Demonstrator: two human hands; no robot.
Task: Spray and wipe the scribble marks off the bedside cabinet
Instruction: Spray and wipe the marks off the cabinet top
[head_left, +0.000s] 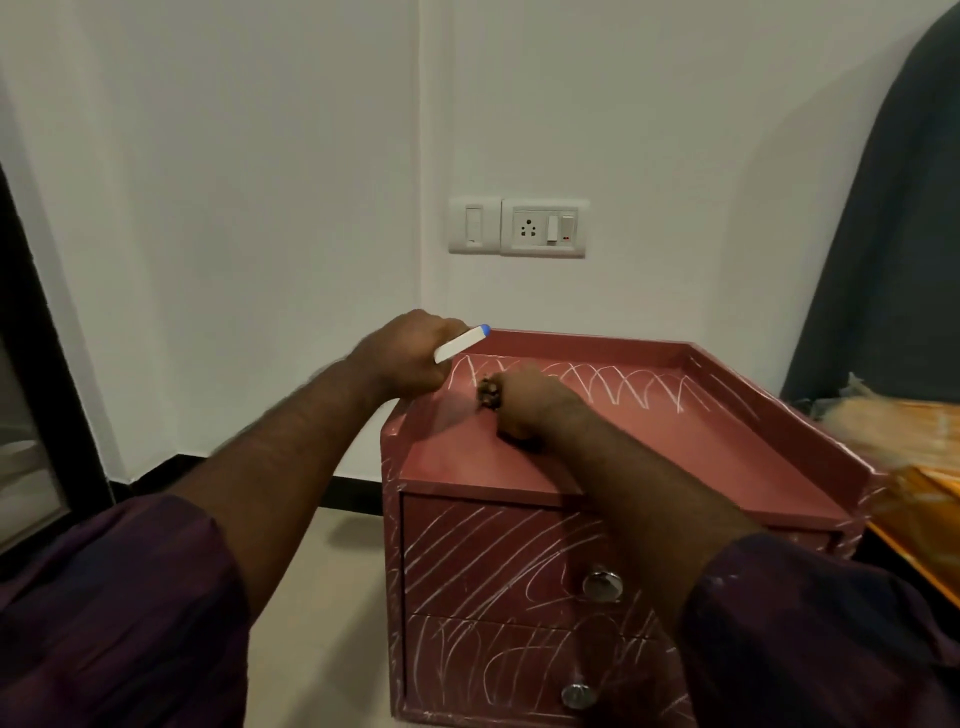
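Reaching forward, both bare forearms cross the scribbled drawer fronts to the reddish-brown wooden bedside cabinet (649, 457). The right hand (524, 402) presses a small dark crumpled cloth (489, 399), soft and light, onto its rigid top. Beyond, the left hand (410, 353) fists a light white blue-tipped spray bottle (462, 343), apparently best gripped round the body.

A home bedroom: bedside cabinet (597, 467) by a bed (914, 499), wall socket (543, 227) above.

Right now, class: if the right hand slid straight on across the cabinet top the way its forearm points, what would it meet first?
Probably the scribble marks just beyond the right hand, then the cabinet's raised back rim; depth is uncertain.
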